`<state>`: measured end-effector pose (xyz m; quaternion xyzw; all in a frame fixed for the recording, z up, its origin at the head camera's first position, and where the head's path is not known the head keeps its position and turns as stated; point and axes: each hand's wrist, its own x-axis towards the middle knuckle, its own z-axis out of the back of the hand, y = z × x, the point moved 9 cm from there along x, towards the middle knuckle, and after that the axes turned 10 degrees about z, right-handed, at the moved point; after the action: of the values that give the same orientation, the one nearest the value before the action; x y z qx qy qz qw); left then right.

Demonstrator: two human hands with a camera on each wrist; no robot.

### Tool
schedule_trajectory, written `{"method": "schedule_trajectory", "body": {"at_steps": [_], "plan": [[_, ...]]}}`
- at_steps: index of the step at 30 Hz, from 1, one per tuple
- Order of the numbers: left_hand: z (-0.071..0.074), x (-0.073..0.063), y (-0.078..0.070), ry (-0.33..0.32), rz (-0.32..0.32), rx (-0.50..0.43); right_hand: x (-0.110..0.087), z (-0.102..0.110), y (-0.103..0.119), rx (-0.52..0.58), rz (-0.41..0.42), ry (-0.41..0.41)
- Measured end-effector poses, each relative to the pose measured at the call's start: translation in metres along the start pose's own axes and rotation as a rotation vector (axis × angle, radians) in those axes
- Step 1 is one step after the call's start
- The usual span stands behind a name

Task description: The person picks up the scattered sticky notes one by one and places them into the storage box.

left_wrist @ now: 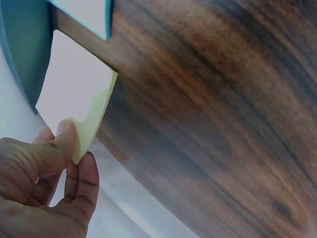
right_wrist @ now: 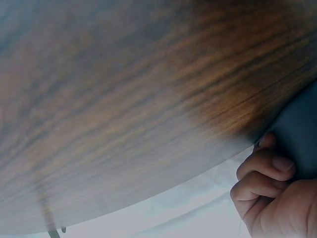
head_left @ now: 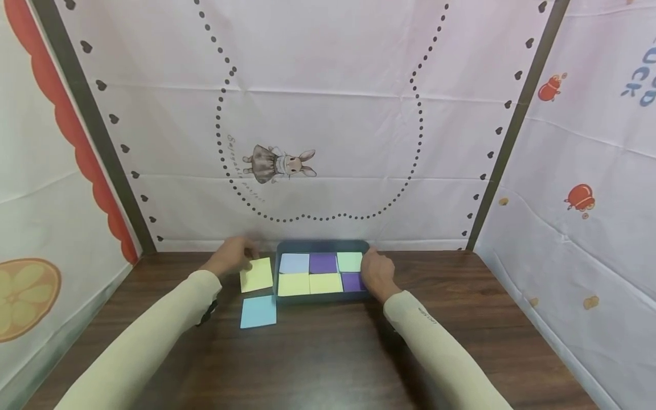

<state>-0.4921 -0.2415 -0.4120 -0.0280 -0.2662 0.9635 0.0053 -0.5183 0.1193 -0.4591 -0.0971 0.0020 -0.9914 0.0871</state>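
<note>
A yellow sticky note pad (head_left: 257,275) is pinched at one corner by my left hand (head_left: 233,256), just left of a dark blue-green tray (head_left: 318,297). In the left wrist view the thumb lies on top of the pad (left_wrist: 79,89) and fingers bend beneath it. My right hand (head_left: 378,274) grips the tray's right wall; in the right wrist view its fingers (right_wrist: 262,166) curl at the tray wall (right_wrist: 299,134). Inside the tray, pads sit in two rows: light blue (head_left: 294,263), purple (head_left: 323,262) and light green (head_left: 350,261) behind, yellow (head_left: 294,284) and purple in front.
A light blue sticky note pad (head_left: 258,311) lies on the brown wood-grain table (head_left: 318,353), in front of the yellow one. White printed cloth (head_left: 328,131) hangs behind the table's back edge and along both sides.
</note>
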Motion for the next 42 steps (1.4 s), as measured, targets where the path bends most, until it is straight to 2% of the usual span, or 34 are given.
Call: {"method": "schedule_trajectory", "body": {"at_steps": [1, 6, 9, 13, 16, 18, 23, 27, 35, 42], "plan": [[0.002, 0.000, 0.000, 0.001, 0.002, -0.010, -0.004, 0.009, 0.002, 0.008, -0.003, 0.010], [0.009, 0.004, 0.002, 0.015, 0.014, -0.063, -0.002, 0.010, 0.001, 0.011, -0.005, 0.008], [0.012, 0.003, 0.002, 0.016, 0.022, -0.082, 0.009, -0.007, -0.004, 0.007, -0.007, 0.005], [0.021, 0.000, -0.003, -0.002, 0.016, -0.086, 0.032, -0.046, -0.017, -0.003, -0.013, 0.010], [0.027, -0.001, -0.009, -0.011, 0.014, -0.099, 0.042, -0.064, -0.024, -0.019, -0.022, 0.028], [0.031, -0.001, -0.012, -0.020, 0.016, -0.107, 0.044, -0.067, -0.026, -0.030, -0.025, 0.034], [0.038, 0.003, -0.018, -0.074, 0.035, -0.095, 0.047, -0.071, -0.028, -0.011, -0.025, 0.032], [0.041, 0.007, -0.023, -0.115, 0.037, -0.093, 0.044, -0.065, -0.025, 0.021, -0.037, 0.049], [0.048, 0.013, -0.041, -0.163, 0.007, -0.061, 0.040, -0.061, -0.021, 0.039, -0.045, 0.057], [0.053, 0.018, -0.053, -0.174, -0.001, -0.042, 0.042, -0.060, -0.023, 0.027, -0.043, 0.041]]}}
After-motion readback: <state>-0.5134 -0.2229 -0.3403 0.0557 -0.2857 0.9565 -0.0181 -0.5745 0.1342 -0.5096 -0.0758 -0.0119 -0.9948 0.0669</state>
